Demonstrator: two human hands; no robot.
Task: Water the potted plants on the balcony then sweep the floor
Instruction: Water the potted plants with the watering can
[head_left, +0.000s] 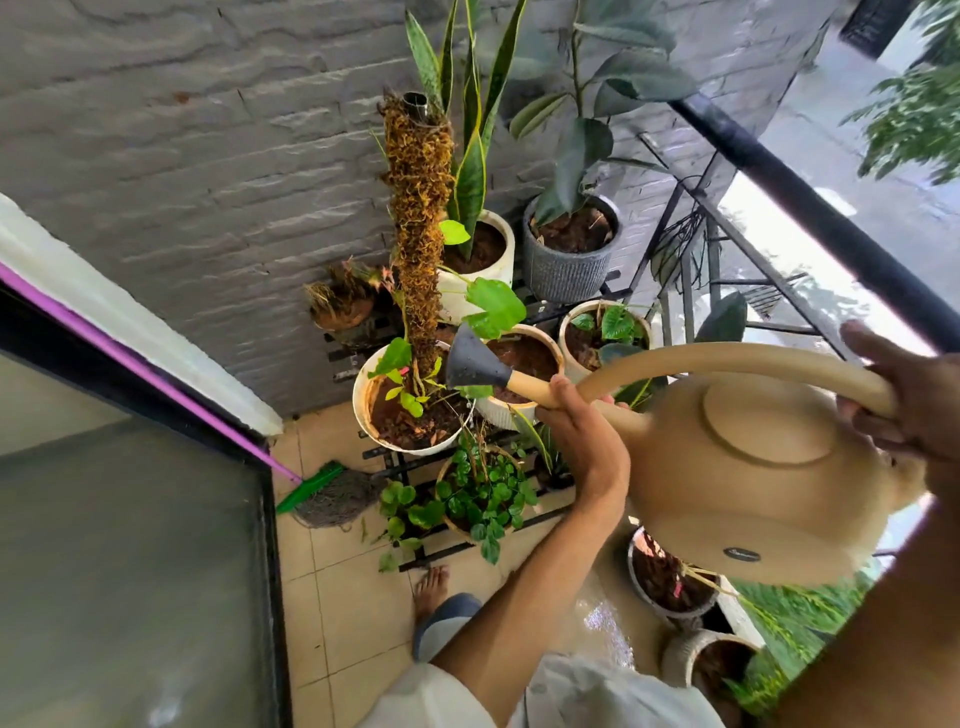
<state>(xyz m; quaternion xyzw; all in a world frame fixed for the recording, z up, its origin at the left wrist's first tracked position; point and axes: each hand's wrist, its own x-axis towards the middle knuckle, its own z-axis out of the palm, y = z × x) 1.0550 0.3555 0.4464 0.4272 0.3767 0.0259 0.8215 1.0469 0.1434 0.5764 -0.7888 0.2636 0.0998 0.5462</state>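
Watering is where I am, so the first half of the job is under way and the sweeping has not begun: the broom (317, 491) lies on the floor tiles (337, 597) by the door frame, untouched. I hold the tan watering can (748, 467) out over the plant stand (467, 540), its dark rose (470, 361) pointing down toward the big white pot with the moss pole (410, 410). I can't make out a stream of water, though the soil there looks dark and a wet patch shines on the tiles near my feet. Whether the pots further back or the ones at my right have had their share, I can't tell. My left hand (576, 431) is curled round the spout just behind the rose, arm stretched forward to steady it. My right hand (914, 400) is wrapped round the arched handle, raised at the rear, fingers closed over it.
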